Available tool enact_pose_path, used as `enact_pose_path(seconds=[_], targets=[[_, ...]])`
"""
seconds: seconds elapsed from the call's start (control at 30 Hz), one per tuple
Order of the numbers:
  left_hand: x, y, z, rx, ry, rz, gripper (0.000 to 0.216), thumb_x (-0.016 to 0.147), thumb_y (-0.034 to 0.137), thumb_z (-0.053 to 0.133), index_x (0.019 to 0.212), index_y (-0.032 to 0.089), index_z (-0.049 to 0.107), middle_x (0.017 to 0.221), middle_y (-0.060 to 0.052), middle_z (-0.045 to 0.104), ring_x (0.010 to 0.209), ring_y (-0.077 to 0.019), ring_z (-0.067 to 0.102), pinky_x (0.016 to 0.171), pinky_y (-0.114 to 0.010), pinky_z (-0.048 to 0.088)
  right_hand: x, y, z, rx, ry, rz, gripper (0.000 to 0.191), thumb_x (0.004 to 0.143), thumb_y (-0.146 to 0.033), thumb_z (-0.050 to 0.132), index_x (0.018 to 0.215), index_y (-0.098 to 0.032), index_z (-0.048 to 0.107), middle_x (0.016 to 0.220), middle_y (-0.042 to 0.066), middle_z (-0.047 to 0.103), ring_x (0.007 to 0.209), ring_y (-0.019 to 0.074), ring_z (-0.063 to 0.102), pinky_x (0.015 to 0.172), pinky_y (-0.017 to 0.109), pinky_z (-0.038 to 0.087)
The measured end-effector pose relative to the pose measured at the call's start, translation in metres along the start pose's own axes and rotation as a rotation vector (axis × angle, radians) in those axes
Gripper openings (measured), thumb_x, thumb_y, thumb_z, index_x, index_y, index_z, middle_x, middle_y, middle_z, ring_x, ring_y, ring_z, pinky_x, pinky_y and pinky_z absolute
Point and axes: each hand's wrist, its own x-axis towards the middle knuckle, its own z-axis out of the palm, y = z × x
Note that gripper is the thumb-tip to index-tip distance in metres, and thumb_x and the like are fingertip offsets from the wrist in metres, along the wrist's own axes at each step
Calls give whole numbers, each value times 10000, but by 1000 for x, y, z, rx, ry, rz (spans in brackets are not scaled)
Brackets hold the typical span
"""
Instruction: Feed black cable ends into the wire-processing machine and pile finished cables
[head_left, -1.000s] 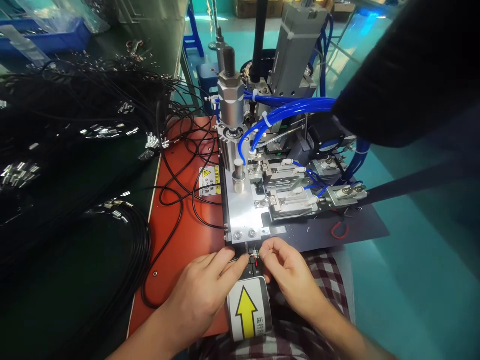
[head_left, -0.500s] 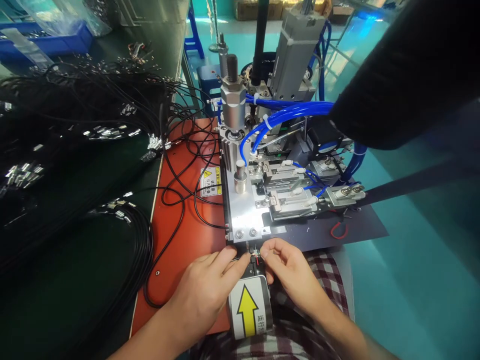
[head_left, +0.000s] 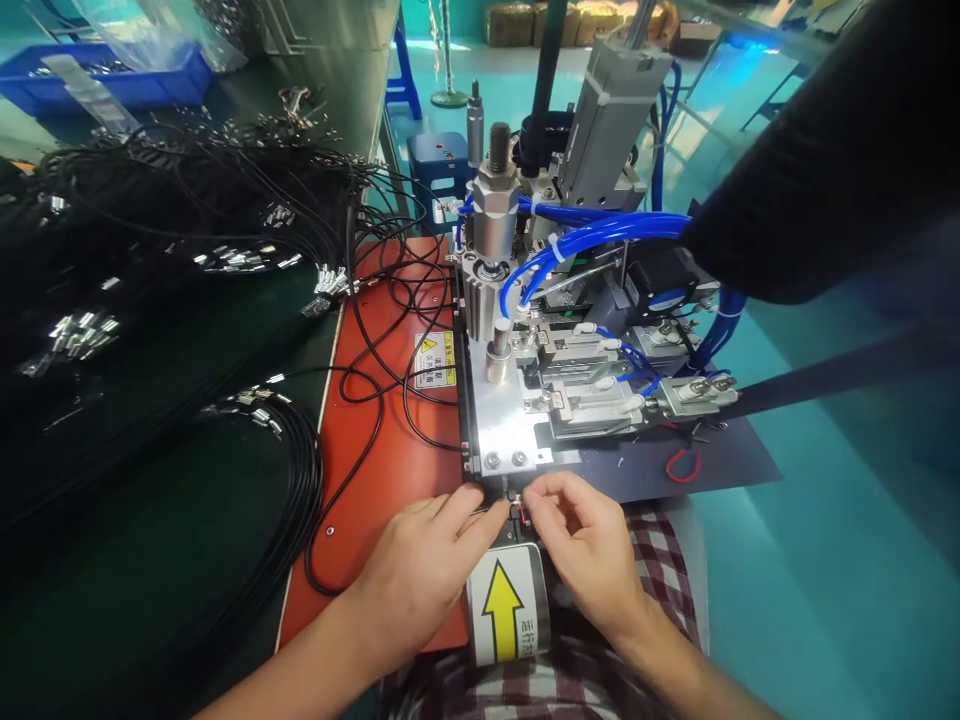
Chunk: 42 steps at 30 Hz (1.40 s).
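Observation:
My left hand (head_left: 424, 570) and my right hand (head_left: 589, 545) meet at the front edge of a pneumatic fixture machine (head_left: 517, 420). Between their fingertips sits a small cable end (head_left: 516, 510) with red and black wires, pinched from both sides at the machine's front slot. Just below the fingers lies a white label with a yellow arrow (head_left: 504, 605) that points toward the machine. A black cable runs from the left hand's side across the orange mat (head_left: 375, 480).
Bundles of black cables with metal plug ends (head_left: 187, 300) cover the dark bench at left. Blue air hoses (head_left: 592, 235) and a silver cylinder (head_left: 491, 215) rise on the machine. A blue bin (head_left: 112, 75) stands at far left. A dark sleeve (head_left: 825, 150) looms at upper right.
The view has shifted slightly, so the machine and hands sit a little further right. Both hands stay pinched at the same spot on the cable end.

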Motion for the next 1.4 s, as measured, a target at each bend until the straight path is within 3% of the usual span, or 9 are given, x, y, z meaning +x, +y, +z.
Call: enact_pose_path(seconds=[0.17, 0.3, 0.43, 0.6, 0.7, 0.97, 1.03, 1.23, 1.4], targets=[[0, 0, 0, 3, 16, 2, 351, 941, 116, 267, 1152, 116, 548, 858, -92, 625, 643, -192, 609, 529, -302, 506, 6, -5, -2, 178, -49, 236, 187, 844, -311, 551, 704, -187, 572, 578, -35, 495, 508, 111, 413, 476, 237, 329], [1, -1, 0, -22, 4, -5, 334, 927, 105, 308, 1160, 108, 548, 869, -90, 624, 640, -192, 606, 521, -303, 505, 14, -2, -6, 453, -225, 464, 248, 789, -355, 603, 623, -177, 551, 526, -55, 443, 428, 75, 316, 413, 222, 230], [2, -1, 0, -23, 3, -1, 334, 924, 100, 308, 1150, 109, 553, 884, -93, 626, 646, -191, 610, 529, -304, 507, 8, -6, -9, 531, -231, 532, 363, 711, -500, 679, 614, -168, 570, 546, -41, 487, 416, 63, 321, 401, 215, 223], [1, 0, 1, -13, 18, -12, 336, 935, 128, 301, 1154, 120, 556, 868, -86, 623, 629, -183, 604, 509, -290, 491, -2, -16, -4, 497, -209, 561, 394, 635, -524, 733, 657, -151, 608, 470, -78, 395, 417, 56, 267, 399, 207, 188], [0, 0, 1, -19, 17, -11, 336, 931, 123, 302, 1141, 115, 564, 863, -89, 627, 630, -185, 606, 509, -292, 493, -3, -14, -1, 382, -177, 505, 364, 678, -506, 700, 656, -155, 604, 470, -64, 418, 417, 69, 292, 398, 215, 218], [2, -1, 0, -35, 8, 4, 331, 944, 132, 300, 1143, 101, 563, 878, -92, 633, 651, -186, 610, 535, -296, 505, -10, -20, -12, -279, -22, -72, 181, 885, -290, 509, 787, -192, 625, 703, 30, 617, 618, 156, 538, 579, 261, 392], [1, -1, 0, -29, 6, 10, 333, 944, 127, 301, 1154, 99, 557, 893, -96, 631, 663, -188, 610, 538, -297, 505, -7, -22, -13, -236, -27, -47, 175, 881, -291, 516, 775, -195, 617, 683, 20, 606, 606, 155, 535, 580, 265, 392], [1, 1, 0, -14, -21, 14, 341, 943, 114, 295, 1168, 99, 551, 906, -99, 616, 671, -187, 591, 543, -302, 497, 6, -8, -9, 354, -221, 362, 315, 786, -479, 607, 671, -193, 540, 529, -58, 436, 441, 99, 372, 431, 237, 297], [3, 7, -7, 45, -55, -22, 345, 928, 94, 317, 1179, 116, 552, 905, -99, 586, 728, -208, 555, 583, -327, 483, 8, -4, -10, 460, -209, 374, 353, 779, -509, 624, 721, -166, 558, 578, -50, 478, 458, 81, 397, 472, 235, 301]])
